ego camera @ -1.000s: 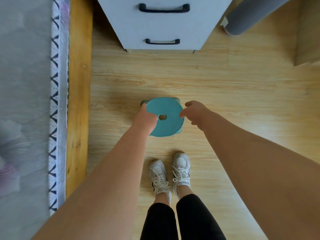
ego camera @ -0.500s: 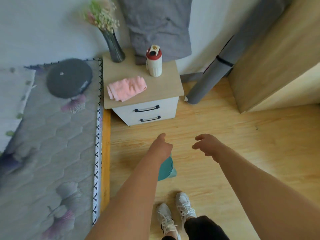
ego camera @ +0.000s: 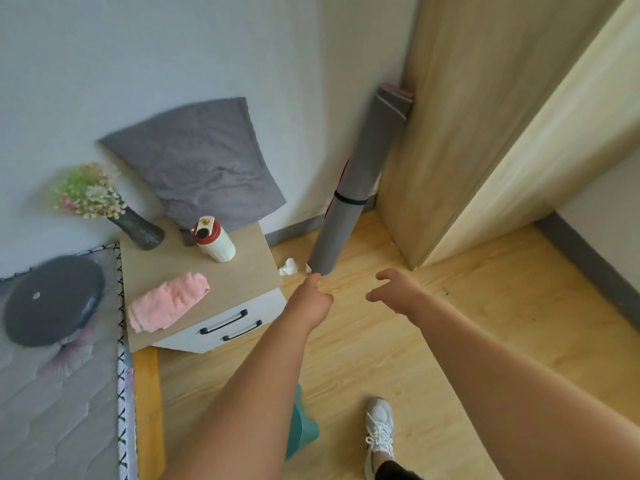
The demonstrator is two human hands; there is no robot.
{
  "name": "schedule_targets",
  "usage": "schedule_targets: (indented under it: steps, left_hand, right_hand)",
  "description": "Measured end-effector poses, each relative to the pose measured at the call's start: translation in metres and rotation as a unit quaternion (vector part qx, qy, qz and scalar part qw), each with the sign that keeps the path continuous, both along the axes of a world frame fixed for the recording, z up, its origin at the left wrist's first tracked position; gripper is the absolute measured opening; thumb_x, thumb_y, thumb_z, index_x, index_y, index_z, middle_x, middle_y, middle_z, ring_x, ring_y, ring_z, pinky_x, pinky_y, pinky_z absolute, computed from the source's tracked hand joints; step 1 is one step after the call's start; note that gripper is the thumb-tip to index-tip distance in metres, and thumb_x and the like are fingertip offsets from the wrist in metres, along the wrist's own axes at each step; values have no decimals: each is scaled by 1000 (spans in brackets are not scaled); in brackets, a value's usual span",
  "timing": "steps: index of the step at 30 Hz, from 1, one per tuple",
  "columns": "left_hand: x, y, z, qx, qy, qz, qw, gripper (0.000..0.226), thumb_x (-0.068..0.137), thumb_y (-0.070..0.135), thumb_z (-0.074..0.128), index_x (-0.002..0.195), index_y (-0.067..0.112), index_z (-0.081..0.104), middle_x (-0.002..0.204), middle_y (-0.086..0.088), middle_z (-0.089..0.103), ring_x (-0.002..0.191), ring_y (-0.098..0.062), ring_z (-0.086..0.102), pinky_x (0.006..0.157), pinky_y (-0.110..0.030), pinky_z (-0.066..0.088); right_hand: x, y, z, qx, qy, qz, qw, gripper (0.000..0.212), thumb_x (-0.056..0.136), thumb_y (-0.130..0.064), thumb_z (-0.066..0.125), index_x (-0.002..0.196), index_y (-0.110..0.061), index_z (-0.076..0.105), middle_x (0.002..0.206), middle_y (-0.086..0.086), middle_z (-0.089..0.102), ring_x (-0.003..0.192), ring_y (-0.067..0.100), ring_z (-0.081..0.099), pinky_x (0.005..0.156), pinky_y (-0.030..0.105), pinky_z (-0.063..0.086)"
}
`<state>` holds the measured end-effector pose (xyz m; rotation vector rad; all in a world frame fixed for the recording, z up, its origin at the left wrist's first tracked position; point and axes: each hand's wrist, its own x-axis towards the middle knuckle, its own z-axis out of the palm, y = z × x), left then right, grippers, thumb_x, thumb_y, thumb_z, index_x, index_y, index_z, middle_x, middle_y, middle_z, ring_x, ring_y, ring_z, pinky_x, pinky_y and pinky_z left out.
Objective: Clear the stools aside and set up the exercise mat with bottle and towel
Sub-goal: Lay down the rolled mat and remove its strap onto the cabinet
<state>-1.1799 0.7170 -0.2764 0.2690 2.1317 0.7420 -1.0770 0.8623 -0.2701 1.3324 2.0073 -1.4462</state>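
A rolled grey exercise mat [ego camera: 360,178] with a black strap leans in the corner between wall and wardrobe. A white bottle with a red lid [ego camera: 215,244] and a folded pink towel [ego camera: 168,301] lie on the bedside cabinet [ego camera: 242,271]. A teal stool [ego camera: 302,427] stands on the floor, mostly hidden under my left forearm. My left hand [ego camera: 313,299] stretches toward the mat's lower end, holding nothing. My right hand [ego camera: 394,292] hovers to its right, fingers loosely curled and empty.
A vase of flowers [ego camera: 138,230] and a grey cloth [ego camera: 204,164] stand at the cabinet's back. A dark round cushion [ego camera: 52,303] lies on the bed at left. Crumpled white paper [ego camera: 289,266] is by the mat's foot. A wooden wardrobe [ego camera: 485,116] rises at right.
Both hands let go of the teal stool and lifted away. The view rose from the floor to the corner, and both arms now stretch toward the rolled mat.
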Motion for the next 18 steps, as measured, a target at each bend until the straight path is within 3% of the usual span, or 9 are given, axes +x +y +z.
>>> schedule_targets:
  steps: [2, 5, 6, 11, 14, 16, 18]
  left_hand:
    - [-13, 36, 6, 12, 6, -12, 1000, 61, 92, 19, 46, 149, 29, 26, 140, -4, 45, 76, -10, 52, 61, -25, 41]
    - [-33, 84, 17, 29, -1, -15, 999, 65, 92, 22, 47, 151, 30, 21, 152, -4, 32, 107, -19, 52, 73, -28, 40]
    - [-41, 97, 20, 31, -1, -18, 999, 65, 92, 22, 47, 151, 31, 20, 152, -4, 32, 109, -20, 51, 73, -28, 40]
    - [-91, 151, 29, 39, 13, -41, 998, 62, 94, 19, 45, 150, 30, 22, 147, -4, 39, 100, -19, 48, 65, -24, 40]
    - [-128, 184, 36, 51, 36, -73, 995, 49, 92, 25, 45, 141, 27, 37, 122, -2, 54, 98, -20, 52, 78, -30, 46]
    - [-161, 213, 39, 59, 47, -86, 993, 49, 92, 27, 45, 141, 25, 40, 131, -1, 55, 109, -22, 56, 91, -36, 46]
    - [-192, 241, 43, 60, 53, -97, 992, 55, 94, 24, 46, 147, 25, 32, 141, -1, 48, 102, -13, 58, 78, -27, 45]
  right_hand:
    - [-11, 34, 10, 18, 0, 7, 1000, 65, 87, -17, 68, 145, -13, 40, 120, 13, 57, 102, 27, 56, 79, 33, 47]
    - [-33, 83, 23, 40, 7, 7, 999, 69, 88, -16, 66, 149, -13, 34, 125, 11, 55, 99, 23, 53, 79, 31, 46]
    - [-41, 96, 27, 48, 13, 3, 999, 70, 88, -16, 66, 149, -13, 33, 131, 12, 53, 100, 23, 51, 81, 31, 45]
    - [-90, 146, 38, 57, 39, -23, 997, 73, 88, -18, 67, 150, -16, 29, 138, 11, 49, 111, 25, 54, 80, 30, 43]
    - [-119, 174, 40, 61, 37, -26, 997, 72, 88, -18, 66, 151, -17, 29, 140, 9, 48, 108, 21, 51, 81, 28, 41]
    - [-143, 200, 42, 74, 27, -35, 996, 71, 89, -20, 66, 150, -18, 30, 141, 9, 48, 111, 22, 53, 83, 28, 43]
    - [-166, 225, 45, 86, 20, -48, 995, 70, 88, -21, 65, 150, -19, 32, 141, 9, 49, 118, 26, 54, 88, 31, 46]
